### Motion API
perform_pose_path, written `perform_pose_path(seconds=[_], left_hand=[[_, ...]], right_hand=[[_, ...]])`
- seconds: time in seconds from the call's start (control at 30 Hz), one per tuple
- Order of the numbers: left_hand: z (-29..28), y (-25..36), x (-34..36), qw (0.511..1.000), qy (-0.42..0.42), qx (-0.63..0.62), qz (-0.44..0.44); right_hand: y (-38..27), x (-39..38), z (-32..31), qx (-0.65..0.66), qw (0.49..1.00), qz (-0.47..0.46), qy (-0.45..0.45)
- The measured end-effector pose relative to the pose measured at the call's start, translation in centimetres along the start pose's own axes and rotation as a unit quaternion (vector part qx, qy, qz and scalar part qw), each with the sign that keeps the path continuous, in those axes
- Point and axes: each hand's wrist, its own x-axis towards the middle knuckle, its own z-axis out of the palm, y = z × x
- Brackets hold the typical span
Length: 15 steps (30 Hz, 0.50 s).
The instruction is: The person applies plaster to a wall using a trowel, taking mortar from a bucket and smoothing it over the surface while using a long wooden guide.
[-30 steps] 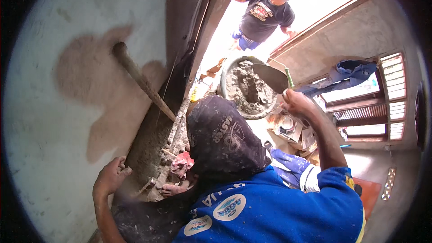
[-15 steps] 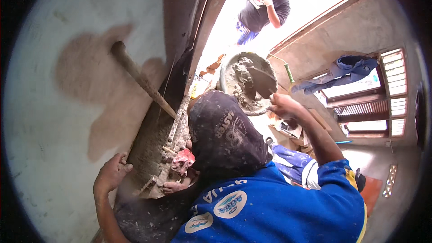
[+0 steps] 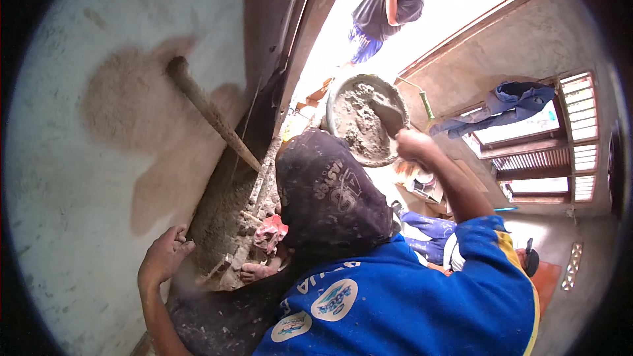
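Observation:
My right hand (image 3: 415,144) is closed at the near right rim of a round bucket (image 3: 331,109) of wet grey mortar (image 3: 361,122). It grips a trowel, whose dark blade (image 3: 390,117) lies in the mortar; the handle is mostly hidden by my fingers. At the lower left, my left hand (image 3: 165,255) has its fingers curled beside the pale wall (image 3: 72,178). What it holds, if anything, I cannot make out. My bent knee in dark printed cloth (image 3: 333,191) rises between my hands.
A wooden pole (image 3: 214,118) slants near the wall. A crumpled pink-red piece (image 3: 270,234) lies by my bare foot (image 3: 259,270) on mortar-covered ground. One person (image 3: 386,10) stands in the bright doorway; another (image 3: 428,234) is low at the right. Blue trousers (image 3: 494,109) hang by the window.
My right hand has shifted slightly up with the trowel, and its blade has turned in the mortar. The doorway person's hands are higher. The low person's dark-capped head shows more.

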Motion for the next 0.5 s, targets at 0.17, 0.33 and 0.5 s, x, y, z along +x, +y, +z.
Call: perform_pose_path(seconds=[0.17,0.33,0.5], left_hand=[[-0.4,1.9,-0.3,0.999,0.019,-0.038,0.011],[0.5,-0.3,-0.3,1.0,0.014,-0.014,0.015],[1.5,-1.8,0.8,0.998,-0.002,-0.054,0.03]], right_hand=[[-0.2,1.5,2.8,0.524,0.834,-0.037,-0.171],[0.9,-6.3,-0.2,0.506,0.86,-0.031,-0.06],[0.6,-3.5,-0.3,0.166,0.98,-0.003,0.106]])
